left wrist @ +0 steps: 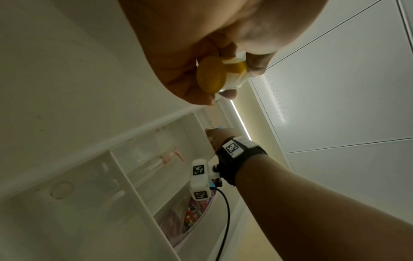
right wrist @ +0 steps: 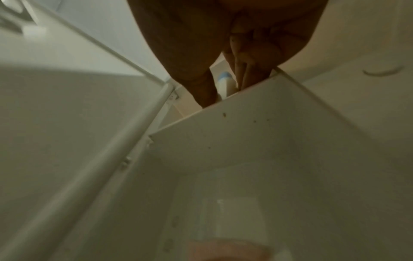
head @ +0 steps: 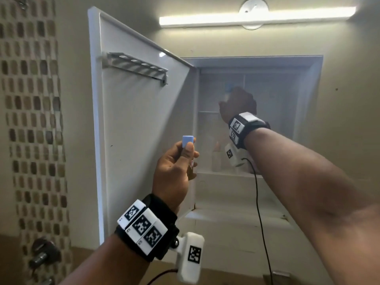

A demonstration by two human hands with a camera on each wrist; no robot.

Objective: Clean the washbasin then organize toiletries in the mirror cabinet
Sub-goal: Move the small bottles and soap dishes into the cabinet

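The mirror cabinet (head: 316, 83) stands open, its door (head: 139, 124) swung out to the left. My left hand (head: 176, 163) is raised in front of the door's edge and pinches a small bottle (head: 187, 140) with a pale blue cap; in the left wrist view this small bottle (left wrist: 211, 76) shows a yellow base. My right hand (head: 239, 102) reaches into the upper shelf. There its thumb and fingers (right wrist: 244, 76) flank a white bottle (right wrist: 225, 85) with a blue top, which stands just behind the shelf's front edge. The hand hides most of that bottle.
A pink pump bottle (left wrist: 172, 157) and a colourful pouch (left wrist: 196, 210) sit on the lower shelves. A metal slotted rack (head: 135, 67) is fixed high on the door's inside. A lit tube lamp (head: 257, 16) hangs above. Wall taps (head: 43, 256) are at lower left. A black cable (head: 261, 212) dangles from my right wrist.
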